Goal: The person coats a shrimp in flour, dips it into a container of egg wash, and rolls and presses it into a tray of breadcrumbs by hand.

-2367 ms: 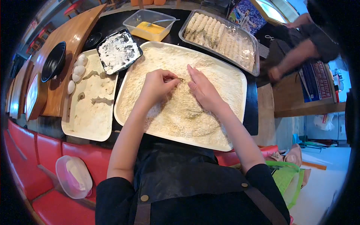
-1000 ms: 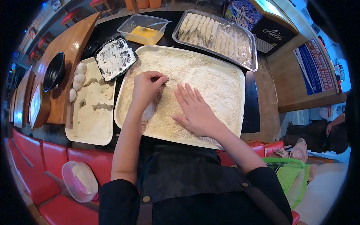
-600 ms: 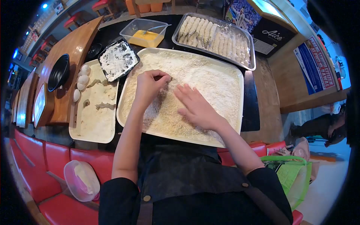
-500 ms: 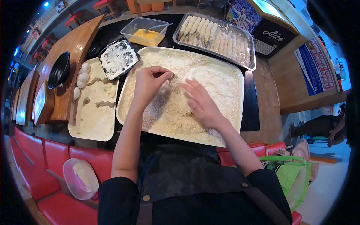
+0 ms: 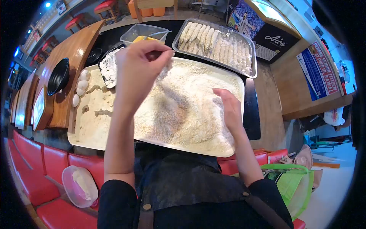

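Note:
My left hand point(image 5: 139, 70) is raised over the upper left part of the large crumb tray point(image 5: 183, 149). Its thumb and fingertips pinch a crumb-coated piece point(image 5: 165, 71), which hangs below them, slightly blurred. Over the tray's right side is my right hand point(image 5: 231, 108), with thumb and fingers apart and nothing held. Pale crumbs point(image 5: 198, 122) lie heaped and furrowed between the hands. At left, a smaller cream tray point(image 5: 89, 139) bears grey raw pieces point(image 5: 103, 112) on powder. The black flour tray point(image 5: 109, 68) is partly behind my left hand.
Behind the crumbs stand a yellow-liquid container point(image 5: 163, 35) and a metal tray point(image 5: 253, 70) of coated pieces in rows. Eggs point(image 5: 80, 88) line the left tray's edge beside a black bowl point(image 5: 58, 76). A dark box point(image 5: 274, 42) stands at back right.
My left hand has lifted up from the crumbs with the coated piece, now covering part of the flour tray. My right hand has moved right, away from the middle of the tray.

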